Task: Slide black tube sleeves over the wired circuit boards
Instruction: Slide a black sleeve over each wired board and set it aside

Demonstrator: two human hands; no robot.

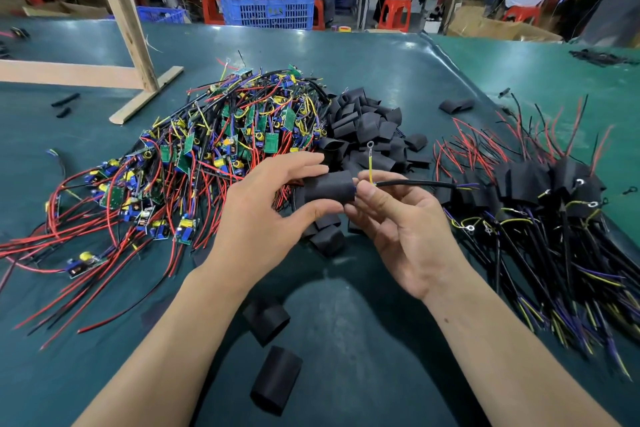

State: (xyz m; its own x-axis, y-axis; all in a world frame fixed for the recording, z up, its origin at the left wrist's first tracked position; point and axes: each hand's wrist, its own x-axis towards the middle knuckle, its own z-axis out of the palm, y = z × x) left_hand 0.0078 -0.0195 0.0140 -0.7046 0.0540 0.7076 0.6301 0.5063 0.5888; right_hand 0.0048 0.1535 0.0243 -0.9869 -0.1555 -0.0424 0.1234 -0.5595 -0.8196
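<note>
Left hand (266,204) grips a black tube sleeve (329,186) above the desk (363,59), fingers over the top, thumb under it. Sleeve lies roughly level, its open end toward the right hand (398,218).

Right hand pinches a black cable (415,183) just at the sleeve's right mouth; thumb and forefinger closed on it. A yellow wire with ring terminal (370,156) stands up from the pinch point. The cable's free end points right, with blue and yellow strands showing. The board inside the sleeve cannot be seen.

Left of the hands: heap of wired circuit boards (194,156), red and black leads splayed out. Behind the hands: pile of loose sleeves (367,128). Right: sleeved assemblies (540,191) lying together. Two stray sleeves (273,350) near the forearms.

Far side: wooden frame (128,28), blue crate (266,7).
</note>
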